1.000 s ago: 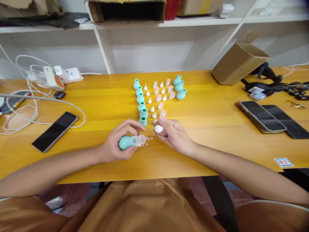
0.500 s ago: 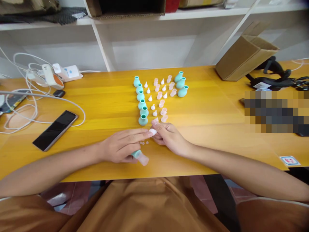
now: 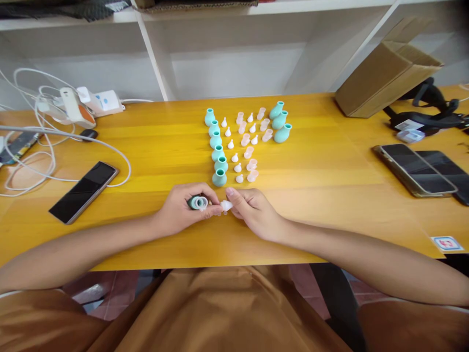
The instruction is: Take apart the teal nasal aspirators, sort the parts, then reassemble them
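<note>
My left hand [image 3: 181,208] is curled around a mint-green vase-shaped piece [image 3: 191,201], with a clear sleeve [image 3: 201,203] at its mouth facing me. Its thumb and forefinger also touch a small white funnel-shaped piece [image 3: 226,206]. On the other side, my right hand [image 3: 254,211] pinches that same white piece between thumb and curled fingers. Just beyond my hands runs a row of several mint-green vases [image 3: 219,178], upright. Beside it are a column of small white pieces [image 3: 238,167] and several pale pink translucent sleeves [image 3: 252,165].
Three more green vases [image 3: 283,133] lean at the back right. Left are a phone [image 3: 84,192], white cables [image 3: 126,168] and a power strip [image 3: 106,102]. A cardboard box [image 3: 381,80], a black strapped device [image 3: 417,117] and phones [image 3: 419,167] lie right. Shelving [image 3: 234,63] stands behind.
My left hand has turned over, bringing the green vase's mouth up toward me, with its thumb now at the white piece. The pink sleeve that stuck out of the vase has swung up with it.
</note>
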`<state>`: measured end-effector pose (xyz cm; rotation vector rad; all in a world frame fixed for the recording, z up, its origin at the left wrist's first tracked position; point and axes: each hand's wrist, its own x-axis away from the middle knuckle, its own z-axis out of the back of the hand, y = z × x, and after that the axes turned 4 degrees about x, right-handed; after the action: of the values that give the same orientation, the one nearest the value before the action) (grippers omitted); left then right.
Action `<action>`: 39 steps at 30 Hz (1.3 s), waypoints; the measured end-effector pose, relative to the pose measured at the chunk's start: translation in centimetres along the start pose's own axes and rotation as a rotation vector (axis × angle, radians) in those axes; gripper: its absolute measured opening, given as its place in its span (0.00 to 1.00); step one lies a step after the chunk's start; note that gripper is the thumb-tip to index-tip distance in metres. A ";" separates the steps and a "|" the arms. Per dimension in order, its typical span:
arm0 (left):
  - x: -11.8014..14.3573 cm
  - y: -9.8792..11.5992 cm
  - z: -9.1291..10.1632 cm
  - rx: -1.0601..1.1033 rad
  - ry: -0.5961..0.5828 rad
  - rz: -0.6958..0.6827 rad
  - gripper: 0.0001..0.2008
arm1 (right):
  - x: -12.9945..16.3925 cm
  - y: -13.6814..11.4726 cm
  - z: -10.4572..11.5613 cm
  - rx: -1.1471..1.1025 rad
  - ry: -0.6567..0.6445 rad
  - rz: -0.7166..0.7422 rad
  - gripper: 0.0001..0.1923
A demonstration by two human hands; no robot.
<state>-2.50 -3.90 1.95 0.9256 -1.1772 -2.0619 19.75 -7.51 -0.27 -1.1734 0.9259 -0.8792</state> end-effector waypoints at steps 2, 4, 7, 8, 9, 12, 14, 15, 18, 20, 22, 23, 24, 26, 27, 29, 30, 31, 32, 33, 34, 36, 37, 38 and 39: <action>0.0 0.1 0.0 0.018 -0.013 -0.009 0.11 | 0.0 -0.1 0.0 -0.003 -0.012 0.027 0.32; 0.1 0.2 0.0 0.031 -0.018 -0.016 0.09 | 0.0 -0.3 0.1 0.003 -0.020 0.034 0.32; 0.1 0.4 -0.1 0.030 0.006 -0.025 0.06 | 0.0 -0.4 0.0 0.027 -0.014 0.040 0.32; 0.1 0.4 -0.2 0.023 0.018 -0.027 0.05 | 0.0 -0.5 0.0 0.039 -0.010 0.046 0.32; 0.1 0.5 -0.2 0.014 0.026 -0.025 0.04 | 0.0 -0.5 0.0 0.053 -0.006 0.053 0.32; 0.2 0.4 -0.3 -0.001 0.034 -0.017 0.03 | -0.1 -0.4 0.0 0.111 0.022 0.084 0.32; 0.2 0.3 -0.3 -0.002 0.026 -0.004 0.06 | -0.1 -0.5 0.1 0.150 0.037 0.103 0.32; 0.2 0.2 -0.2 0.000 0.021 0.002 0.07 | -0.1 -0.5 0.1 0.166 0.040 0.108 0.32; 0.1 0.0 -0.1 0.011 -0.009 0.022 0.10 | -0.1 -0.7 0.2 0.186 0.019 0.101 0.32; 0.1 -0.1 0.1 0.032 -0.036 0.018 0.10 | 0.0 -0.8 0.3 0.194 0.009 0.102 0.32; 0.1 -0.1 0.2 0.044 -0.061 0.002 0.09 | 0.0 -0.8 0.4 0.209 0.001 0.114 0.32; 0.1 0.0 0.3 0.041 -0.070 -0.010 0.08 | 0.0 -0.7 0.4 0.220 -0.004 0.124 0.31; 0.1 0.0 0.3 0.029 -0.078 -0.021 0.06 | 0.0 -0.7 0.4 0.231 -0.011 0.135 0.31; 0.1 0.1 0.3 -0.013 -0.083 -0.052 0.03 | 0.0 -0.6 0.3 0.255 -0.028 0.163 0.30; 0.2 0.1 0.3 -0.040 -0.085 -0.072 0.02 | 0.0 -0.7 0.3 0.271 -0.037 0.175 0.30; 0.1 0.0 0.5 -0.101 -0.084 -0.110 0.03 | 0.0 -1.0 0.4 0.313 -0.051 0.207 0.28; 0.1 0.0 0.7 -0.138 -0.090 -0.123 0.04 | -0.1 -1.3 0.6 0.342 -0.043 0.225 0.28; 0.0 -0.1 1.0 -0.184 -0.105 -0.126 0.05 | -0.2 -1.7 1.0 0.380 -0.024 0.240 0.29; -0.1 -0.2 1.3 -0.238 -0.131 -0.122 0.06 | -0.3 -2.3 1.6 0.428 0.001 0.251 0.29; -0.3 -0.3 1.8 -0.296 -0.170 -0.118 0.06 | -0.5 -3.0 2.5 0.490 0.031 0.258 0.30; -0.4 -0.4 2.2 -0.359 -0.218 -0.111 0.06 | -0.7 -3.7 3.6 0.568 0.062 0.259 0.31; -0.6 -0.6 2.9 -0.478 -0.299 -0.116 0.05 | -1.6 -5.0 6.6 0.779 0.098 0.268 0.31; -0.6 -0.7 3.2 -0.530 -0.322 -0.115 0.05 | -2.2 -5.4 8.3 0.908 0.119 0.279 0.31; -0.6 -0.8 3.3 -0.573 -0.334 -0.114 0.05 | -3.0 -5.6 10.1 1.041 0.160 0.269 0.30; -0.6 -0.9 3.4 -0.611 -0.338 -0.111 0.05 | -3.8 -5.5 11.8 1.161 0.198 0.251 0.30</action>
<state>-4.99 -1.47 2.55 0.3639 -0.5749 -2.5194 28.84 -0.80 7.23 0.0263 0.5224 -1.0902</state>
